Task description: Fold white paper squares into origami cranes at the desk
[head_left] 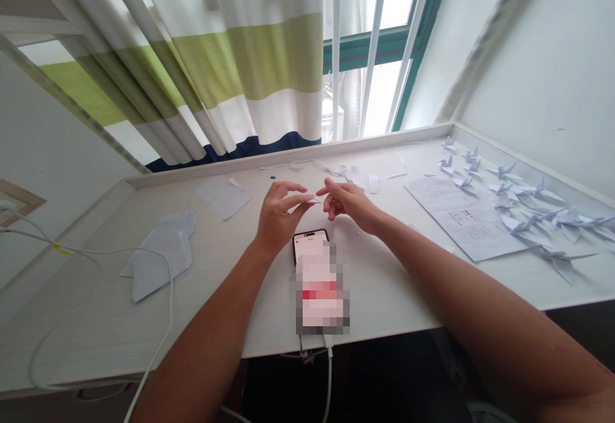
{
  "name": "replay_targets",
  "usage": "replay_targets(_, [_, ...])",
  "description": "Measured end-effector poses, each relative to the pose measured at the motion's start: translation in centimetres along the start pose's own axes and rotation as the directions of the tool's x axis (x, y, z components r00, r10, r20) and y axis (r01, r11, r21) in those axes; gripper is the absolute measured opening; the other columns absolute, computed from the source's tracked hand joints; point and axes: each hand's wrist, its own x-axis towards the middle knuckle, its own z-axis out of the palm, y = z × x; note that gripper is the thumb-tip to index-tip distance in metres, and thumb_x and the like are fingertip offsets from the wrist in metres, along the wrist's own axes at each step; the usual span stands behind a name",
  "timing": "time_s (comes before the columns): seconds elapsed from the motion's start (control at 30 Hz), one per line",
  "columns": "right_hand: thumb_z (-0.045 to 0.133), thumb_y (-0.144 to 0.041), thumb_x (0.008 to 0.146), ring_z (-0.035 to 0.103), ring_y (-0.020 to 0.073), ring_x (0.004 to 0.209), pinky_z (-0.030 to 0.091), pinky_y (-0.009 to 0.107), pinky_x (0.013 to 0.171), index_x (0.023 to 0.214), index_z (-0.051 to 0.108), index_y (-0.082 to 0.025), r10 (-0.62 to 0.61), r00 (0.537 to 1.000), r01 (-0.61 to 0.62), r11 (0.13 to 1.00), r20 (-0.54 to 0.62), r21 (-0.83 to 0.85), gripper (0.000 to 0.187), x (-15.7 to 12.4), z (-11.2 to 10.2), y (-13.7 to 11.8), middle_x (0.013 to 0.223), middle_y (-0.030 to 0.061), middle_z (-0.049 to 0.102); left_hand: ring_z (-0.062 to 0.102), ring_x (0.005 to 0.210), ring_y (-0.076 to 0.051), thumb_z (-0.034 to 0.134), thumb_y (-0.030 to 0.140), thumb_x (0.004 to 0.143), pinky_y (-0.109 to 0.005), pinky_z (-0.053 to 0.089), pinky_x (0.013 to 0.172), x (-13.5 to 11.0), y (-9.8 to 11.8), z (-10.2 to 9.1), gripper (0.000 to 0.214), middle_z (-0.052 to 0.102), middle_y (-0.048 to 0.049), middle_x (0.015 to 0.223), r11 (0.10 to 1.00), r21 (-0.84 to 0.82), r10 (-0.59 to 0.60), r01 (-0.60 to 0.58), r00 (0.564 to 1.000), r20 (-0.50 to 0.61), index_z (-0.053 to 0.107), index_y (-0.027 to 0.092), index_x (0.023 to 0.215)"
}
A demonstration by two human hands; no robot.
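Note:
My left hand (278,215) pinches a small folded piece of white paper (314,200) between thumb and fingers, just above the desk. My right hand (348,204) meets it from the right, its fingertips pinching the same paper. Both hands hover beyond a phone (311,241) that lies flat on the white desk (230,295), screen up, with a cable plugged in at its near end.
Several folded paper cranes (528,208) lie along the right side, beside a printed sheet (464,218). A stack of paper squares (161,253) sits left, more sheets (223,199) behind. A white cable (158,346) loops over the left edge. Paper scraps (355,176) lie near the window sill.

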Motion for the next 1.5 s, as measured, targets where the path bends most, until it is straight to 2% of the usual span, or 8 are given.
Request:
replay_targets(0.13, [0.09,-0.061,0.079,0.066,0.0138,0.067,0.056,0.031,0.071,0.078,0.074,-0.015,-0.014,0.982,0.005,0.999,0.189,0.05,0.048,-0.2,0.4,0.1,0.075,0.0042,0.072,0.063,0.113,-0.028,0.077,0.029,0.094,-0.046,0.05,0.101,0.1,-0.2,-0.4,0.015,0.078,-0.0088,0.114,0.976,0.184,0.12,-0.114,0.992,-0.022,0.086,0.032,0.106])
replay_targets(0.27, [0.092,-0.056,0.077,0.063,0.012,0.065,0.053,0.029,0.069,0.075,0.073,-0.017,-0.125,0.988,0.123,0.992,0.092,0.027,0.043,-0.1,0.8,0.4,0.073,0.0013,0.072,0.068,0.117,-0.026,0.069,0.024,0.097,-0.045,0.053,0.103,-0.2,0.2,0.1,0.044,0.078,-0.0087,0.123,0.997,0.018,-0.067,0.069,0.993,-0.094,0.071,0.028,0.14])
replay_targets(0.37, [0.092,-0.057,0.076,0.064,0.0126,0.067,0.054,0.031,0.07,0.075,0.074,-0.018,-0.156,0.987,0.155,0.987,0.031,0.028,0.043,0.0,0.7,0.5,0.076,0.002,0.073,0.075,0.106,-0.025,0.07,0.036,0.097,-0.039,0.057,0.094,-0.3,0.5,0.7,0.033,0.082,-0.0102,0.113,0.908,-0.272,-0.335,0.318,0.942,-0.017,0.078,0.02,0.125])
replay_targets(0.43, [0.094,-0.057,0.074,0.064,0.0133,0.068,0.054,0.031,0.07,0.074,0.075,-0.018,-0.159,0.987,0.158,0.987,0.02,0.04,0.043,0.1,0.6,0.4,0.076,0.002,0.073,0.076,0.095,-0.024,0.077,0.045,0.092,-0.037,0.058,0.087,-0.3,0.7,1.1,0.032,0.083,-0.0103,0.102,0.821,-0.405,-0.416,0.402,0.907,0.058,0.083,0.017,0.106])
replay_targets(0.63, [0.094,-0.059,0.071,0.061,0.0127,0.064,0.053,0.031,0.066,0.072,0.074,-0.018,-0.166,0.986,0.166,0.985,-0.008,0.04,0.046,0.0,0.8,0.2,0.07,0.0018,0.071,0.076,0.084,-0.021,0.093,0.049,0.076,-0.032,0.056,0.075,-0.2,1.5,1.4,0.04,0.084,-0.0088,0.091,0.661,-0.581,-0.447,0.475,0.871,0.203,0.084,0.017,0.097])
replay_targets(0.9, [0.091,-0.059,0.076,0.055,0.0098,0.059,0.047,0.029,0.062,0.071,0.072,-0.018,-0.182,0.982,0.184,0.982,-0.058,0.041,0.046,-0.1,0.7,0.1,0.071,0.0007,0.071,0.082,0.083,-0.025,0.096,0.053,0.073,-0.034,0.059,0.075,-0.2,1.7,1.2,0.049,0.084,-0.0098,0.09,0.463,-0.67,-0.493,0.581,0.796,0.35,0.082,0.017,0.104])
replay_targets(1.27, [0.09,-0.063,0.075,0.053,0.0103,0.058,0.045,0.029,0.059,0.069,0.068,-0.02,-0.192,0.979,0.195,0.98,-0.068,0.04,0.049,-0.1,1.0,0.3,0.066,-0.0006,0.068,0.081,0.084,-0.024,0.099,0.042,0.07,-0.039,0.06,0.082,-0.2,1.7,1.4,0.045,0.085,-0.0099,0.09,0.464,-0.683,-0.475,0.565,0.809,0.346,0.083,0.017,0.104])
replay_targets(1.5, [0.089,-0.064,0.077,0.056,0.0106,0.058,0.045,0.029,0.058,0.072,0.068,-0.019,-0.197,0.977,0.199,0.98,-0.081,0.016,0.05,-0.2,1.3,0.6,0.069,0.0007,0.069,0.077,0.078,-0.022,0.099,0.04,0.07,-0.041,0.06,0.082,-0.2,2.0,1.4,0.043,0.084,-0.0108,0.09,0.557,-0.639,-0.488,0.53,0.832,0.265,0.083,0.015,0.101])
